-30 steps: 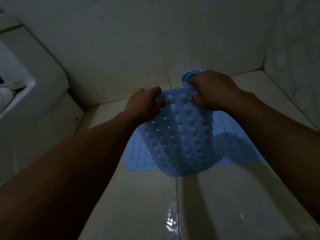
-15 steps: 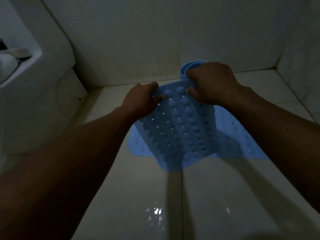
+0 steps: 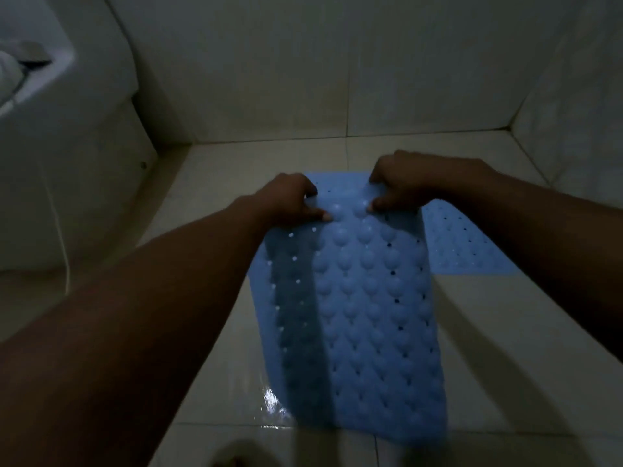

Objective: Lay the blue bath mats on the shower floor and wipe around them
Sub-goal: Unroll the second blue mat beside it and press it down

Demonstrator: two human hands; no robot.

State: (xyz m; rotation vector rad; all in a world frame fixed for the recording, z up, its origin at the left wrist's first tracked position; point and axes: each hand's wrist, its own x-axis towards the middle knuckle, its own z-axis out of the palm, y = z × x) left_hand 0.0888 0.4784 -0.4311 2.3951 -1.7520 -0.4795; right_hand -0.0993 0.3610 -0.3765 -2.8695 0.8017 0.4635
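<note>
View: head camera, looking down into a dim tiled shower corner.
Item 1: long blue rubber bath mat with rows of round studs and small drain holes point(image 3: 364, 315); it runs from the hands at centre towards the near edge, studded face up.
Item 1, position: over the pale tiled shower floor point(image 3: 505, 348), slightly right of centre; its near end is blurred, so whether it rests on the tiles cannot be told.
Item 2: second blue perforated rubber bath mat point(image 3: 465, 244); lies flat on the floor, showing to the right of item 1 and passing under it.
Left hand point(image 3: 290, 200): at the far left corner of item 1; grip grasping the mat, thumb on the studded face, fingers curled over the edge.
Right hand point(image 3: 404, 182): at the far right corner of item 1; grip grasping the mat, thumb tip on the studs, fingers folded.
Hands, relation: near each other, with a strip of mat between them.
Floor detail: wet glint on the tiles point(image 3: 271, 399), just beside the near left edge of item 1.
Surround, far: pale tiled wall point(image 3: 337, 62) meeting the floor beyond the hands.
Surround, left: white curved fixture point(image 3: 67, 146); its kind cannot be told in this light.
</note>
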